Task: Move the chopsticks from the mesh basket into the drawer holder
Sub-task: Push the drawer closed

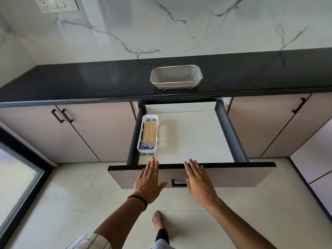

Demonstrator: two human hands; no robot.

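Note:
Several wooden chopsticks (149, 132) with blue-patterned ends lie side by side in a white plastic holder (140, 141) at the left of the pulled-out drawer (190, 133). The steel mesh basket (176, 76) stands on the black counter above the drawer, and nothing shows inside it. My left hand (148, 180) is flat with straight fingers, its fingertips at the top edge of the drawer front (242, 175), just below the holder. My right hand (197, 180) is flat too, fingers over the same edge, beside the drawer's black handle (177, 183).
The black counter (89, 81) runs the width of the view under a marble wall. Closed cupboard doors (93, 130) flank the drawer on both sides. A glass door (16, 180) stands at the left. My bare foot (158, 220) is on the tiled floor below the drawer.

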